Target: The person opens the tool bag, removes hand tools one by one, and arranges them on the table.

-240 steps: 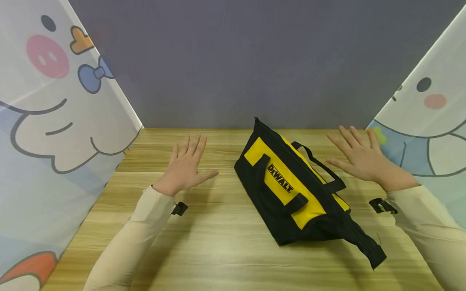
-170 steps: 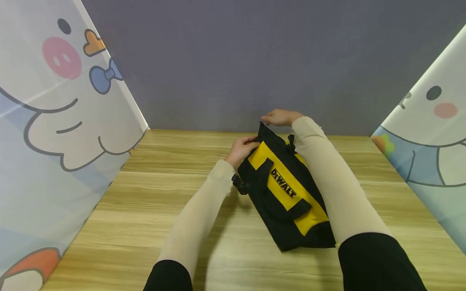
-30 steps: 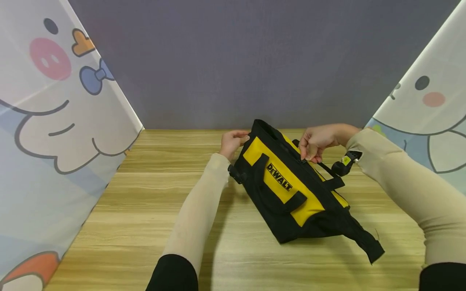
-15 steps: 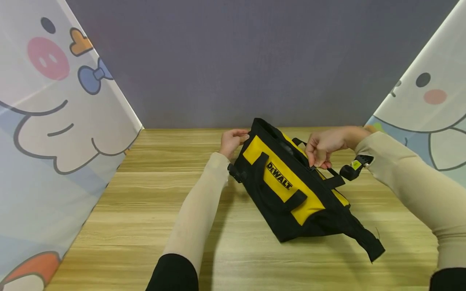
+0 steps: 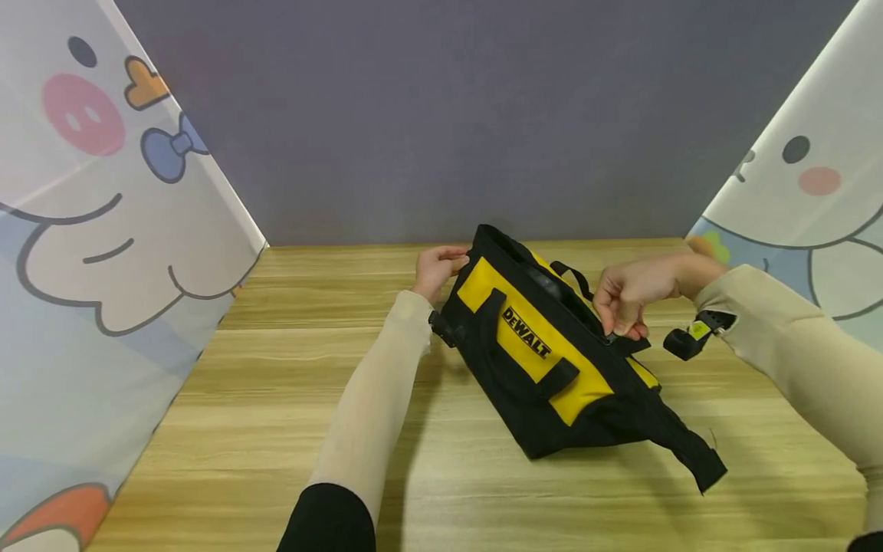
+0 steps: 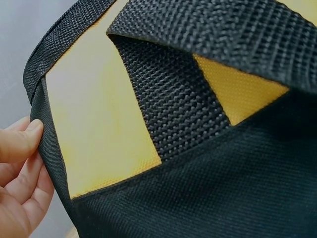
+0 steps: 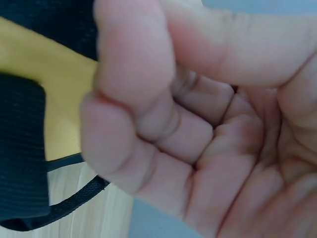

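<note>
A black and yellow DeWalt tool bag lies slantwise on the wooden table, its top zipper parted from the far end to about the middle. My left hand pinches the fabric at the bag's far left end; in the left wrist view thumb and fingers grip that black edge. Along the top, my right hand pinches the zipper pull, its fingertips pointing down. The right wrist view shows its curled fingers close up, the pull hidden. Dark interior shows through the gap.
Webbing handles hang on the bag's near side, and another handle stands on the far side. A black end flap sticks out to the lower right. The wooden table meets a grey back wall and printed side panels.
Since one second ago my right hand has slid the zipper pull toward the bag's near right end, widening the gap. My left hand has stayed at the far end. Earlier, the bag's top was closed.
</note>
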Tool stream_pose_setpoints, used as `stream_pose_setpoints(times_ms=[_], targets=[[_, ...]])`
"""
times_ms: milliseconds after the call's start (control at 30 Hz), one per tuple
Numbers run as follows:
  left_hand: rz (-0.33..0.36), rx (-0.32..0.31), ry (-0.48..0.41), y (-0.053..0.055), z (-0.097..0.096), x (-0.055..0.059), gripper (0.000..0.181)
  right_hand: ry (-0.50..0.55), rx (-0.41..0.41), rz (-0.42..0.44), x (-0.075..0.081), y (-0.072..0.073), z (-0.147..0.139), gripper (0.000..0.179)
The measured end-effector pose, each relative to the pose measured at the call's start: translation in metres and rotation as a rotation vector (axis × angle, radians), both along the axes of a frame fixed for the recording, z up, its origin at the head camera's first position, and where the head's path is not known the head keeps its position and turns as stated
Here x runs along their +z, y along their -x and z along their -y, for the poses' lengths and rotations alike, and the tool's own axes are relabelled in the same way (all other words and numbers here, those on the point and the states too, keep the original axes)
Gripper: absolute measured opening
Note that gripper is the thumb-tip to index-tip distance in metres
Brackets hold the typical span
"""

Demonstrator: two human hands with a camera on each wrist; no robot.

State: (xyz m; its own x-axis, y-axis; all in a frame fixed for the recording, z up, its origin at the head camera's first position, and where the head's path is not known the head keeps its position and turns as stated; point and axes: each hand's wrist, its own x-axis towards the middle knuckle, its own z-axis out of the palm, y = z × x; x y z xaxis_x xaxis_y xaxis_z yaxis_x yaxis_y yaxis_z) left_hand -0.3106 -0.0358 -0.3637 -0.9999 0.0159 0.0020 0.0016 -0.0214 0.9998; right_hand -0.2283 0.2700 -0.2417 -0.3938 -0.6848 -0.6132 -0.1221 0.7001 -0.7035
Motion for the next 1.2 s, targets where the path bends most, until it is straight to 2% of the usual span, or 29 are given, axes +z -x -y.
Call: stream_pose_setpoints(times_ms=[500, 633, 867, 1200], targets=[[-0.014, -0.008, -0.005, 0.002, 0.002, 0.0, 0.028, 0.201, 0.153, 0.07, -0.011, -0.021, -0.021, 0.009], [-0.013, -0.009, -0.001, 0.002, 0.002, 0.0, 0.029, 0.256, 0.163, 0.079, -0.016, -0.026, -0.025, 0.007], [-0.014, -0.01, -0.02, 0.0, 0.0, 0.0, 0.029, 0.335, 0.166, 0.029, -0.02, -0.036, -0.032, 0.006], [-0.016, -0.007, -0.024, -0.001, -0.001, -0.002, 0.027, 0.433, 0.231, 0.092, -0.032, -0.055, -0.049, 0.009]])
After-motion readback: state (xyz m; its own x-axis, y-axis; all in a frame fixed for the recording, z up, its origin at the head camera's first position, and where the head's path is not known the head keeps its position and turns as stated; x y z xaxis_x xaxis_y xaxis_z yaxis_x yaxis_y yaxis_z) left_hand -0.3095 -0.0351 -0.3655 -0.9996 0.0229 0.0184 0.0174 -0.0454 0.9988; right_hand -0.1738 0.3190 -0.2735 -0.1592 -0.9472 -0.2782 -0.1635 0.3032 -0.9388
